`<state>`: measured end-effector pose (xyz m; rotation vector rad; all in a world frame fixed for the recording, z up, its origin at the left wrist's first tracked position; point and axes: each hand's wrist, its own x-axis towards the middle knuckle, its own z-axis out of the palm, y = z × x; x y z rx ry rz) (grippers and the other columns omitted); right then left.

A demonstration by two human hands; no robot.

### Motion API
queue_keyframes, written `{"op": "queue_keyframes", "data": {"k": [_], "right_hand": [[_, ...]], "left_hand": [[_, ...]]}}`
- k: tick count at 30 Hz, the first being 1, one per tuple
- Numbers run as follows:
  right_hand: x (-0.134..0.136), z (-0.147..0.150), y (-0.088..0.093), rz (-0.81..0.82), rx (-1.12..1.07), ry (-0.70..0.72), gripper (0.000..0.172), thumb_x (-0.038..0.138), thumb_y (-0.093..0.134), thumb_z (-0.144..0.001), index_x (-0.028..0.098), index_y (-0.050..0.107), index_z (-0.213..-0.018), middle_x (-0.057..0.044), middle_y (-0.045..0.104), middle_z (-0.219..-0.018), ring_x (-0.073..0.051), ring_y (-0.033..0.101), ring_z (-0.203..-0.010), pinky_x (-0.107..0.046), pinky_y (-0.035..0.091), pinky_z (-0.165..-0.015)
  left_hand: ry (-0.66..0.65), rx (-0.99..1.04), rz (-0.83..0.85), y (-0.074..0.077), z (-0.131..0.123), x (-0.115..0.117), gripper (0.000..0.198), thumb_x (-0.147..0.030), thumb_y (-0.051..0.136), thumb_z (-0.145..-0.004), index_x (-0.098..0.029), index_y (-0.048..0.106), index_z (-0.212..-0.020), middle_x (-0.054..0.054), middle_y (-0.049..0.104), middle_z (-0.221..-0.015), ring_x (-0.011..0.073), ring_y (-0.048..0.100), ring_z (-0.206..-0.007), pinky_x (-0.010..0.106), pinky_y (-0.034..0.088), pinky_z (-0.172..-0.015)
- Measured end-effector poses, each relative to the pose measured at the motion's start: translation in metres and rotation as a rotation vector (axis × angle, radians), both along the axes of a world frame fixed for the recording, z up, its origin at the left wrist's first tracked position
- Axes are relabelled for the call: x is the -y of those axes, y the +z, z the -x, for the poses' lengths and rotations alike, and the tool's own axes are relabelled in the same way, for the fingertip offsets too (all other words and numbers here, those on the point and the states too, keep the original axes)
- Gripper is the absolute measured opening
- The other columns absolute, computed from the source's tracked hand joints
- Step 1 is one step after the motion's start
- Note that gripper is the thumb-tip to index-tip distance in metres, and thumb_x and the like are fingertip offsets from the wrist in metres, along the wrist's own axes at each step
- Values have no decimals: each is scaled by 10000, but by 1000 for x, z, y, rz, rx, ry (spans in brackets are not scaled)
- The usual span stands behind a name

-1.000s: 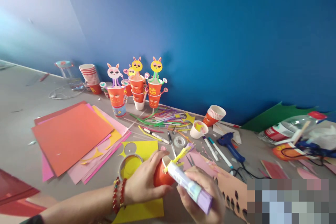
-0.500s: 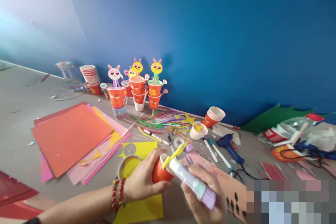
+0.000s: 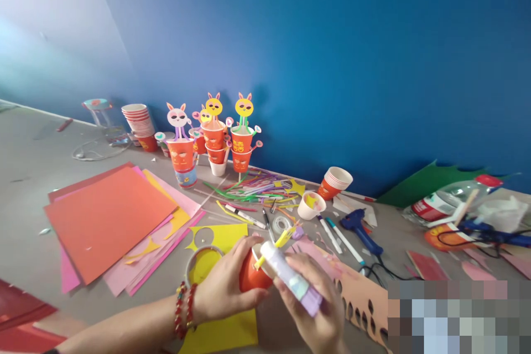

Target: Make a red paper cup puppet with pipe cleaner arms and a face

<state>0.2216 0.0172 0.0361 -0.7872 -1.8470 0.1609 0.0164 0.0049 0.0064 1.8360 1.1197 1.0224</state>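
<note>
My left hand (image 3: 234, 282) is wrapped round a red paper cup (image 3: 251, 274), which is tilted with its mouth toward my other hand. Yellow strips (image 3: 283, 237) stick out past the cup's rim. In my right hand (image 3: 317, 293) is a white and purple glue stick (image 3: 290, 276), its white end at the strips by the cup's mouth; whether it touches them I cannot tell. Beneath my left forearm lie a yellow paper sheet (image 3: 232, 332) and a roll of tape (image 3: 188, 271).
Decorated cups with animal faces (image 3: 181, 155) stand by the wall. Coloured sheets (image 3: 108, 215) are piled at left. Pipe cleaners (image 3: 249, 191), a white cup (image 3: 311, 206), markers (image 3: 329, 235), a blue glue gun (image 3: 363, 229) and a plastic bottle (image 3: 452, 199) lie beyond my hands.
My right hand has moved left with the glue stick, bringing its white end further over the cup's mouth. My left hand keeps its hold on the cup. The view has shifted slightly.
</note>
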Motion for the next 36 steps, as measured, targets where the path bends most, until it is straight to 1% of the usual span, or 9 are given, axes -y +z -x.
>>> {"op": "queue_keyframes", "data": {"k": [3, 7, 11, 16, 21, 25, 29, 33, 36], "right_hand": [[-1, -2, -3, 32, -102, -65, 257, 320, 686, -926, 197, 647, -1148, -115, 759, -977, -275, 762, -865, -386, 656, -726], [-2, -4, -4, -1, 4, 52, 265, 320, 707, -914, 207, 654, -1149, -97, 772, -940, -266, 766, -821, -396, 656, -745], [-3, -4, -4, 30, -92, -73, 258, 300, 704, -913, 196, 650, -1143, -109, 758, -974, -273, 754, -866, -398, 650, -750], [-5, 0, 3, 29, -22, 76, 246, 269, 719, -900, 209, 651, -1128, -75, 763, -933, -232, 747, -795, -341, 638, -709], [-11, -10, 5, 118, -280, -218, 163, 278, 703, -881, 215, 659, -1024, -73, 740, -909, -251, 743, -795, -322, 612, -624], [-12, -18, 9, 122, -327, -213, 52, 226, 679, -832, 221, 645, -870, -16, 698, -740, -196, 687, -603, -268, 559, -521], [-14, -21, 11, 119, -272, -231, 30, 209, 653, -817, 224, 628, -810, 14, 665, -662, -163, 631, -534, -236, 508, -492], [-16, -19, 6, 215, -308, -218, 39, 218, 660, -826, 224, 622, -825, 32, 646, -636, -142, 599, -502, -220, 474, -481], [-16, -15, 2, 389, -384, -153, 54, 255, 659, -846, 221, 619, -830, 47, 607, -584, -128, 553, -450, -213, 439, -446]], "left_hand": [[-7, 8, 29, 0, 0, 0, 781, -343, 769, -767, -242, 372, -1432, 148, 560, -1358, 352, 575, -1229, 478, 467, -1050], [-20, 49, 30, 1, 0, 1, 777, -330, 762, -773, -241, 368, -1436, 149, 542, -1386, 349, 558, -1255, 474, 453, -1068], [-18, 77, 60, 3, 0, 1, 740, -320, 753, -779, -231, 395, -1420, 140, 562, -1369, 345, 563, -1252, 462, 457, -1067], [-33, 86, 73, 1, 1, 2, 763, -336, 764, -789, -230, 379, -1439, 151, 533, -1417, 356, 539, -1280, 471, 435, -1091], [-60, 322, 240, 1, 4, 3, 731, -457, 726, -842, -225, 389, -1447, 150, 540, -1414, 331, 597, -1193, 414, 503, -990], [-77, 584, 401, 4, 5, 1, 787, -525, 713, -846, -235, 358, -1486, 149, 609, -1342, 320, 641, -1120, 386, 532, -908], [-54, 658, 428, 5, 6, 2, 810, -526, 711, -850, -233, 350, -1513, 157, 655, -1291, 340, 645, -1139, 401, 528, -932], [-40, 659, 429, 5, 6, 5, 806, -527, 721, -840, -237, 378, -1509, 164, 658, -1304, 352, 652, -1136, 408, 532, -931], [-59, 686, 450, 6, 6, 5, 809, -521, 733, -831, -242, 386, -1507, 170, 649, -1319, 359, 668, -1111, 416, 545, -909]]}}
